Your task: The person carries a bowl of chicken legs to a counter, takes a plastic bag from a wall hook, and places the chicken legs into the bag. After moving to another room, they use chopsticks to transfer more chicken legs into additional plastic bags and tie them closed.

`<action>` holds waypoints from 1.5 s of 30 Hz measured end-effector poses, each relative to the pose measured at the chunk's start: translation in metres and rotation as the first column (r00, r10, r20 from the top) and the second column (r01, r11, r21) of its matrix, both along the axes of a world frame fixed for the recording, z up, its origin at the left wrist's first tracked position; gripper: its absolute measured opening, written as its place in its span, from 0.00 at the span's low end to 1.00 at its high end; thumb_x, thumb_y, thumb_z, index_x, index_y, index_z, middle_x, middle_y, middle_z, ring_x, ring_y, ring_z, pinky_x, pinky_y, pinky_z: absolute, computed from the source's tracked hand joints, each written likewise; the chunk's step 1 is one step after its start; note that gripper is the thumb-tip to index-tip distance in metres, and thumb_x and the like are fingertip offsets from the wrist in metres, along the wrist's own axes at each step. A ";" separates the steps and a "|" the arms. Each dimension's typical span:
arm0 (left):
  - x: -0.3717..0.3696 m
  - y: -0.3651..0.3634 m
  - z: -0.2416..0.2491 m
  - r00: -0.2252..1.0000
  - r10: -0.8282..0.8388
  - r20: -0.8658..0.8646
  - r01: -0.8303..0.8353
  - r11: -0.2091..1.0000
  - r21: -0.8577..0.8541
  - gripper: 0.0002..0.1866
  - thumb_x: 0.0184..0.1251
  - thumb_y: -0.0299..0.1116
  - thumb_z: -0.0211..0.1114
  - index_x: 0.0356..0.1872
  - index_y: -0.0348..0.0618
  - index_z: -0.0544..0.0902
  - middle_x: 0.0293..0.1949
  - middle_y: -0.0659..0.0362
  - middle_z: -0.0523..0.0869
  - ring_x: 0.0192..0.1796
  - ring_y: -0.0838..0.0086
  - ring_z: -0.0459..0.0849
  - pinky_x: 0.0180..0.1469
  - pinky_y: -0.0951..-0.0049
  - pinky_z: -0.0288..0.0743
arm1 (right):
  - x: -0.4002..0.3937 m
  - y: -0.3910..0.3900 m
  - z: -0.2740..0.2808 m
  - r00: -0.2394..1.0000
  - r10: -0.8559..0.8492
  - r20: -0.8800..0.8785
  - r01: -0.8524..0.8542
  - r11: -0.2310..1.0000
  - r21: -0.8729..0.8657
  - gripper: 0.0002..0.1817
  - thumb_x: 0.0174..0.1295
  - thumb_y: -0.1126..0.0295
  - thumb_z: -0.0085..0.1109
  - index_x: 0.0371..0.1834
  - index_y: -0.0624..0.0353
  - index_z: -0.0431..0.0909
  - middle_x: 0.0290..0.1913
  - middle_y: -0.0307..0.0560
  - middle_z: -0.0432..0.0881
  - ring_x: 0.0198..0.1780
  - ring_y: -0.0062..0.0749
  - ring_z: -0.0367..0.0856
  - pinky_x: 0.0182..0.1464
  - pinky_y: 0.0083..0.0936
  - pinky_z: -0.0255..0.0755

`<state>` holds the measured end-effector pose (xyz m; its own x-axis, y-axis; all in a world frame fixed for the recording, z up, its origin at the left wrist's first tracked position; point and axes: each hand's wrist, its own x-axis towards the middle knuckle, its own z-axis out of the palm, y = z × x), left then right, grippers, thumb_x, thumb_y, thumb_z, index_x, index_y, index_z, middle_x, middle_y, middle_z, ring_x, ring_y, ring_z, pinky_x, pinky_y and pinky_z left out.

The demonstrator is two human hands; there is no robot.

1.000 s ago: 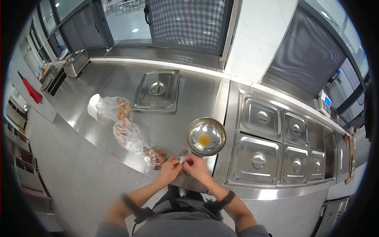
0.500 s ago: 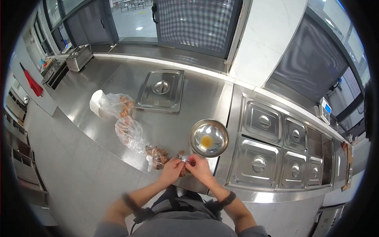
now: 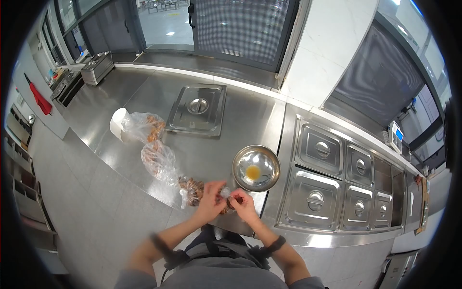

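Between my hands, near the counter's front edge, is a small clear plastic bag [image 3: 224, 192] of brown food pieces, its top gathered up. My right hand [image 3: 244, 206] pinches the bag's gathered top from the right. On the other side, my left hand [image 3: 210, 203] is open beside the bag, its fingers stretched and slightly blurred. Left of it lies a tied bag of brown pieces [image 3: 193, 192]. A steel bowl [image 3: 267, 182] with a little yellow-orange liquid stands just beyond my right hand.
Two more clear bags, one with orange-brown pieces [image 3: 155, 131] and one paler [image 3: 158, 156], lie left beside a white cup [image 3: 118, 124]. A lidded steel pan [image 3: 188, 112] sits behind them. Several lidded pans [image 3: 308, 188] are set into the counter at right.
My left hand has loosened from the bag's top, its fingers lifting and stretching out. The gathered plastic now shows more between my hands, and my right hand keeps its pinch.
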<state>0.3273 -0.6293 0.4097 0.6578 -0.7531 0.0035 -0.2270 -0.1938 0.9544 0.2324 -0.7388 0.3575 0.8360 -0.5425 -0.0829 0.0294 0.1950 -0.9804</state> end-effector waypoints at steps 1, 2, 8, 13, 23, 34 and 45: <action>0.000 -0.001 0.008 0.963 -0.088 0.255 0.092 0.996 -0.005 0.11 0.55 0.26 0.55 0.41 0.37 0.73 0.36 0.51 0.76 0.29 0.69 0.80 0.35 0.74 0.76 | 0.002 -0.004 0.006 1.000 0.017 0.013 -0.016 0.998 -0.060 0.03 0.54 0.79 0.53 0.29 0.60 0.72 0.26 0.33 0.74 0.27 0.11 0.69 0.29 0.11 0.65; 0.003 -0.001 0.003 0.970 -0.126 0.208 0.127 0.992 0.006 0.12 0.55 0.27 0.56 0.41 0.38 0.74 0.35 0.51 0.76 0.31 0.67 0.79 0.35 0.73 0.75 | 0.004 -0.007 0.012 0.999 0.037 0.025 -0.034 0.992 -0.120 0.03 0.54 0.80 0.53 0.30 0.60 0.72 0.26 0.33 0.74 0.27 0.11 0.69 0.29 0.11 0.65; 0.028 -0.005 -0.017 0.972 -0.195 0.133 0.194 0.981 0.021 0.08 0.57 0.26 0.55 0.38 0.37 0.76 0.27 0.55 0.77 0.28 0.72 0.77 0.31 0.75 0.70 | 0.024 -0.016 0.050 0.996 0.079 -0.030 -0.084 0.971 -0.222 0.05 0.53 0.79 0.55 0.34 0.60 0.75 0.28 0.34 0.75 0.29 0.11 0.71 0.31 0.11 0.67; 0.064 -0.015 0.017 0.992 0.074 0.106 -0.071 0.997 -0.032 0.06 0.59 0.28 0.56 0.34 0.36 0.77 0.20 0.58 0.77 0.24 0.77 0.75 0.28 0.77 0.68 | 0.033 -0.019 0.083 0.990 0.008 0.143 0.013 0.989 -0.147 0.14 0.53 0.81 0.55 0.45 0.59 0.73 0.39 0.38 0.76 0.37 0.14 0.72 0.37 0.12 0.68; 0.122 0.032 0.016 0.659 0.058 0.750 -0.302 0.933 0.193 0.34 0.48 0.25 0.60 0.60 0.55 0.64 0.59 0.51 0.65 0.52 0.65 0.73 0.45 0.72 0.72 | 0.013 -0.020 0.059 0.999 -0.041 -0.019 0.035 0.973 -0.230 0.09 0.55 0.79 0.53 0.40 0.60 0.74 0.30 0.33 0.76 0.30 0.12 0.72 0.35 0.12 0.67; 0.217 0.110 0.020 0.911 0.341 0.230 -0.377 0.917 0.132 0.06 0.52 0.22 0.58 0.31 0.44 0.79 0.30 0.58 0.82 0.35 0.74 0.80 0.39 0.75 0.72 | 0.078 0.014 0.079 0.965 0.242 -0.096 -0.260 0.876 -0.406 0.09 0.54 0.78 0.54 0.40 0.60 0.74 0.35 0.40 0.77 0.32 0.18 0.76 0.35 0.15 0.69; 0.190 0.151 0.061 0.984 0.017 -0.175 -0.053 0.978 -0.202 0.15 0.51 0.18 0.59 0.43 0.40 0.74 0.40 0.62 0.78 0.39 0.79 0.78 0.36 0.82 0.74 | 0.233 0.090 0.071 0.878 0.455 -0.151 -0.380 0.470 -0.797 0.23 0.51 0.70 0.56 0.53 0.57 0.66 0.46 0.50 0.74 0.40 0.31 0.78 0.39 0.25 0.72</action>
